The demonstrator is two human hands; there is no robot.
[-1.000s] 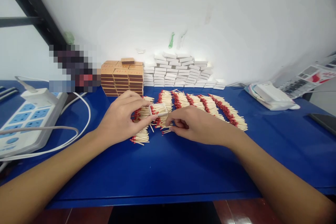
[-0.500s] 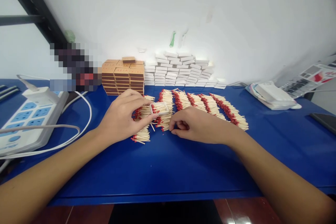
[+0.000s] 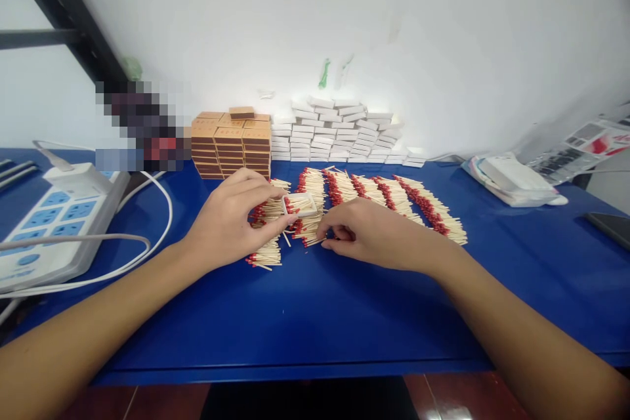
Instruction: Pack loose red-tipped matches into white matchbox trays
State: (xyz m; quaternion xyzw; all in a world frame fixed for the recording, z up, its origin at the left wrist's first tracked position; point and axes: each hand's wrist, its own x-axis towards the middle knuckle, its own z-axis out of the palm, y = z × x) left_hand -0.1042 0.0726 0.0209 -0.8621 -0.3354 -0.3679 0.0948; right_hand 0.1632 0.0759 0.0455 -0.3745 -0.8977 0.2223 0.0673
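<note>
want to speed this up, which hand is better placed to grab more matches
Probably right: the right hand has its fingers on the loose matches, while the left hand is holding the white tray.

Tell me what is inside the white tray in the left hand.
Red-tipped matches lie inside the tray; the left hand covers its left end, so its fill cannot be judged.

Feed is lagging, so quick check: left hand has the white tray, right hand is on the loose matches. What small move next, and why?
Probably pinch a small bundle with the right hand and carry it to the tray: the left hand holds it beside the loose matches, and it looks only partly filled.
</note>
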